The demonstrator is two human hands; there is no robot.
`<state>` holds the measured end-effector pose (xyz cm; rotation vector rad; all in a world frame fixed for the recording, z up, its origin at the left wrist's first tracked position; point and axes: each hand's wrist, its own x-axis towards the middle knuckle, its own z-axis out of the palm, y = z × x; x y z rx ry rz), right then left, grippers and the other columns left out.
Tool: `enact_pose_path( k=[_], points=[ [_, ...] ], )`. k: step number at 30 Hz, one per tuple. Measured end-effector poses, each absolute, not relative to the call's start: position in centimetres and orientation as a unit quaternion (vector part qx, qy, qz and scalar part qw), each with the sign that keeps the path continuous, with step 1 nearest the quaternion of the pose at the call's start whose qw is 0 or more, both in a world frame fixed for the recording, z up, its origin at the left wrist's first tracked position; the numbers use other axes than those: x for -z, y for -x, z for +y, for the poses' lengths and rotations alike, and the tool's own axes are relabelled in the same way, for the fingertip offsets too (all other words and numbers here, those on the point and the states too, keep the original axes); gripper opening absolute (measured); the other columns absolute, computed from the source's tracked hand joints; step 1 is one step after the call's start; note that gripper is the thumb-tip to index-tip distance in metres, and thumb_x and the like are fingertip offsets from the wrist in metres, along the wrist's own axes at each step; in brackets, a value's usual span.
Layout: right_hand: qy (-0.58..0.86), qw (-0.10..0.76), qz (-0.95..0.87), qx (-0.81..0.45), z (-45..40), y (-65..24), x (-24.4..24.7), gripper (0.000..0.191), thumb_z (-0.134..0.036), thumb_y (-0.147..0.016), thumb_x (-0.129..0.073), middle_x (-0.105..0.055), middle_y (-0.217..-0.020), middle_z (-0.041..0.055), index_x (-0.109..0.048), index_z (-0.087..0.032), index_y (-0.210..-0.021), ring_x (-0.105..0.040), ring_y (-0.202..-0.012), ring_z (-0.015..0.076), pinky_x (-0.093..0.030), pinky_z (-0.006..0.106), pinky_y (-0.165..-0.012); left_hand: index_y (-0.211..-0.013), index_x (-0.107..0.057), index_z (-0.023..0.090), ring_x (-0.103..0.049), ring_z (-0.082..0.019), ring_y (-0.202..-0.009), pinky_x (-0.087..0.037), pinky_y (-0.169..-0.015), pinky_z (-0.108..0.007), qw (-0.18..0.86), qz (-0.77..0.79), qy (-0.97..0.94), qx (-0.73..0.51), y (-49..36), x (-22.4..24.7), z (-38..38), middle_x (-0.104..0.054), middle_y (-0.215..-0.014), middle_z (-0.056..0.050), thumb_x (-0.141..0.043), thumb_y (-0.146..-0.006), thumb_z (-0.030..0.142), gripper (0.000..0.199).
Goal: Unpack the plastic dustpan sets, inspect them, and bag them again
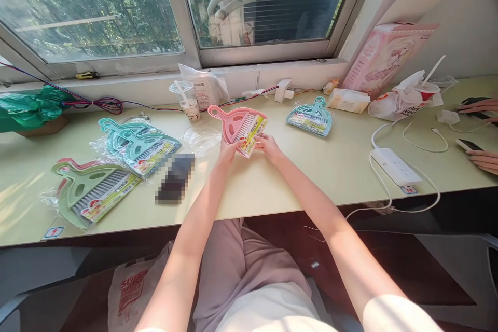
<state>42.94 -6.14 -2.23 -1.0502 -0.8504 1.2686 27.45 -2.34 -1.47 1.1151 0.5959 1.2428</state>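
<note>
A pink mini dustpan and brush set with a yellow printed label is held up over the middle of the table. My left hand grips its lower left edge, and my right hand pinches the lower right corner by the label. Clear plastic wrapping lies just left of it. Farther left, several teal dustpan sets overlap in a pile. In front of those rests a green dustpan set with a pink one partly hidden behind it. One more teal dustpan set, in wrapping, lies to the right.
A blurred dark rectangle lies left of my arms. Behind are a drink cup, cables and a tissue pack. On the right are a power strip, a pink box and another person's hands.
</note>
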Motion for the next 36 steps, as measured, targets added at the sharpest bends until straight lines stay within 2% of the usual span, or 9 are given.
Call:
enact_pose_path(
  k=[4, 7, 9, 13, 17, 19, 23, 29, 36],
  points=[
    [0.446, 0.627, -0.344, -0.538, -6.3, -43.2, 2.0, 0.021, -0.028, -0.074, -0.073, -0.075, -0.09, 0.0059, -0.067, -0.017, -0.091, -0.072, -0.079, 0.0217, -0.06, 0.039, -0.079, -0.128, -0.053, 0.023, -0.056, -0.027, -0.119, -0.044, -0.103, -0.046, 0.614, 0.277, -0.525, -0.52, -27.2, 1.4, -1.8, -0.061, -0.125, -0.009, -0.081, -0.066, 0.034, 0.069],
    [0.45, 0.644, -0.336, -0.519, -6.4, -43.7, 1.8, 0.019, -0.024, -0.075, -0.072, -0.075, -0.089, 0.0057, -0.067, -0.016, -0.091, -0.072, -0.077, 0.0208, -0.061, 0.038, -0.076, -0.131, -0.051, 0.022, -0.052, -0.027, -0.124, -0.039, -0.106, -0.047, 0.512, 0.378, -0.565, -0.525, -26.4, 1.6, -1.0, -0.059, -0.129, -0.012, -0.054, -0.089, 0.047, 0.049],
    [0.464, 0.65, -0.326, -0.506, -6.3, -44.3, 1.7, 0.017, -0.022, -0.076, -0.071, -0.075, -0.087, 0.0054, -0.067, -0.016, -0.091, -0.072, -0.076, 0.0198, -0.061, 0.036, -0.075, -0.135, -0.048, 0.022, -0.045, -0.028, -0.131, -0.032, -0.11, -0.048, 0.367, 0.484, -0.603, -0.517, -25.4, 1.8, -0.4, -0.053, -0.137, -0.013, -0.043, -0.094, 0.044, 0.046],
    [0.499, 0.648, -0.303, -0.489, -6.2, -45.7, 1.6, 0.01, -0.015, -0.078, -0.067, -0.075, -0.083, 0.0058, -0.066, -0.015, -0.088, -0.072, -0.073, 0.0192, -0.061, 0.036, -0.076, -0.123, -0.061, 0.021, -0.04, -0.032, -0.134, -0.026, -0.111, -0.05, 0.161, 0.598, -0.697, -0.361, -23.9, 2.2, -0.1, -0.05, -0.141, -0.014, -0.051, -0.088, 0.025, 0.036],
    [0.539, 0.621, -0.293, -0.487, -6.2, -47.5, 1.5, 0.007, -0.008, -0.077, -0.064, -0.075, -0.079, 0.0076, -0.067, -0.013, -0.082, -0.072, -0.069, 0.0204, -0.061, 0.039, -0.075, -0.091, -0.07, 0.02, -0.059, -0.025, -0.109, -0.023, -0.112, -0.045, 0.129, 0.571, -0.763, -0.275, -24.3, 2.1, -0.6, -0.069, -0.109, -0.01, -0.042, -0.09, 0.021, 0.027],
    [0.56, 0.598, -0.294, -0.492, -6.3, -48.3, 1.4, 0.008, -0.006, -0.076, -0.063, -0.074, -0.076, 0.0081, -0.067, -0.012, -0.08, -0.072, -0.067, 0.0199, -0.061, 0.038, -0.074, -0.096, -0.068, 0.019, -0.061, -0.024, -0.102, -0.023, -0.112, -0.043, 0.095, 0.579, -0.756, -0.29, -24.7, 2.1, -0.9, -0.07, -0.102, -0.009, -0.044, -0.091, 0.024, 0.025],
    [0.588, 0.56, -0.305, -0.498, -6.7, -49.1, 1.4, 0.009, -0.005, -0.076, -0.062, -0.074, -0.072, 0.0082, -0.068, -0.012, -0.079, -0.071, -0.064, 0.0183, -0.061, 0.034, -0.07, -0.12, -0.059, 0.014, -0.055, -0.031, -0.114, -0.033, -0.103, -0.043, 0.042, 0.604, -0.747, -0.274, -24.7, 2.5, -0.9, -0.065, -0.116, -0.016, -0.056, -0.086, 0.03, 0.038],
    [0.59, 0.55, -0.324, -0.494, -6.9, -49.1, 1.2, 0.011, -0.007, -0.075, -0.062, -0.075, -0.078, 0.0096, -0.069, -0.012, -0.083, -0.072, -0.069, 0.0195, -0.062, 0.035, -0.072, -0.104, -0.068, 0.013, -0.057, -0.029, -0.109, -0.042, -0.094, -0.038, 0.048, 0.622, -0.74, -0.251, -23.5, 2.7, -0.2, -0.067, -0.109, -0.016, -0.044, -0.088, 0.012, 0.03],
    [0.561, 0.557, -0.343, -0.507, -6.8, -47.9, 1.0, 0.012, -0.012, -0.074, -0.067, -0.075, -0.079, 0.0094, -0.07, -0.013, -0.085, -0.072, -0.069, 0.0202, -0.061, 0.033, -0.068, -0.116, -0.064, 0.018, -0.064, -0.025, -0.103, -0.047, -0.089, -0.035, 0.079, 0.605, -0.698, -0.375, -23.8, 1.8, -0.6, -0.069, -0.113, -0.011, -0.04, -0.093, 0.018, 0.033]
  ],
)
